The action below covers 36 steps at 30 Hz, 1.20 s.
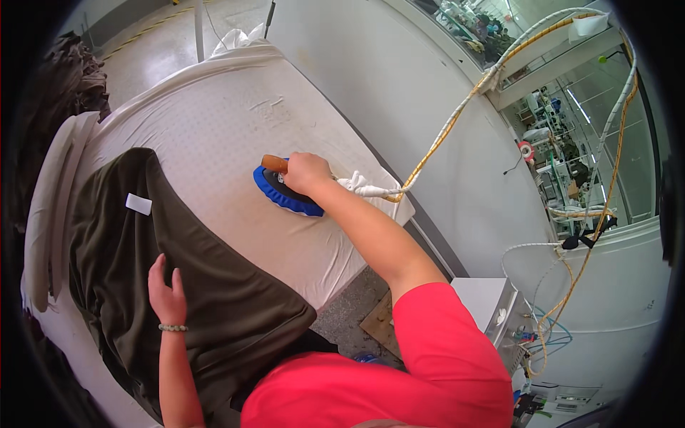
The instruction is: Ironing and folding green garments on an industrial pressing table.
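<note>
Dark clothes pile (68, 71) far left; white machine (492, 303) right; glass partition (571, 143).

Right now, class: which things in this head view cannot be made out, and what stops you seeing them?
- Iron: the right hand covers most of its wooden handle.
- Dark garment: its near end is hidden behind the red sleeve.
- White label on the garment: too small to read.
- Room behind the windows: small and bent by the fisheye.
- Left hand: lies flat; palm unseen.
</note>
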Each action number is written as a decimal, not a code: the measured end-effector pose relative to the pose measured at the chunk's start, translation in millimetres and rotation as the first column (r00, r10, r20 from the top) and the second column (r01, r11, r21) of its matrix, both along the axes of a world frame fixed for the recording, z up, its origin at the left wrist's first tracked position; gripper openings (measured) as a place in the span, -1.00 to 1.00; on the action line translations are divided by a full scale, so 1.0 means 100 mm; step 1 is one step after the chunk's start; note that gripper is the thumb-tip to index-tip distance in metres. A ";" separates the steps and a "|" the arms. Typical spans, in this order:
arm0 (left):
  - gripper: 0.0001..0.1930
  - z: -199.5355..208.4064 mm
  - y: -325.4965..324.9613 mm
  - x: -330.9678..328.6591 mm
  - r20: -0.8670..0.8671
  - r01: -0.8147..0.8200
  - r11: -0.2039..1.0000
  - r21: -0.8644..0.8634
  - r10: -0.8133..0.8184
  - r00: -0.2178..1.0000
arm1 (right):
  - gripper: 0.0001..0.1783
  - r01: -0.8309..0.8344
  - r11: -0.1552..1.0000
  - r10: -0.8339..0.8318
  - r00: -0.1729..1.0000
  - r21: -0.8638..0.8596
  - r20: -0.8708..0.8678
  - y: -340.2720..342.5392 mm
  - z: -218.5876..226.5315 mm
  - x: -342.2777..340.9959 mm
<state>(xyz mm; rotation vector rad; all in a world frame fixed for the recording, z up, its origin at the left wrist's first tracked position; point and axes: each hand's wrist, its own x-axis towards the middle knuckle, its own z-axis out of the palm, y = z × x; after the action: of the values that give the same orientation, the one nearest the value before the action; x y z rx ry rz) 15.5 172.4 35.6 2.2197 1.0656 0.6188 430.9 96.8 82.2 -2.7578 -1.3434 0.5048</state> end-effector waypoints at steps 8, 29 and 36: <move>-0.38 -0.23 0.68 -0.71 -0.419 -0.172 0.874 0.454 0.380 0.824 | -0.65 0.017 1.000 -0.018 1.000 -0.010 -0.020 0.02 -0.08 -0.14; -0.75 0.38 2.35 0.58 -0.353 0.070 0.875 0.479 0.119 0.928 | -0.69 0.002 0.983 0.076 0.906 0.185 -0.416 -1.45 -0.58 -1.95; -0.63 -0.22 2.98 1.30 -0.608 0.129 0.901 0.414 0.168 0.776 | -0.73 0.216 0.935 -0.062 0.879 0.280 -0.472 -1.71 -0.71 -2.10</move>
<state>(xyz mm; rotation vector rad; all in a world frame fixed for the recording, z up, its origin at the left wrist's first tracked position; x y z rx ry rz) 145.5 470.6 13.7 2.9352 1.3748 0.0843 220.7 -74.5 11.0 -2.2525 -0.9975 0.7820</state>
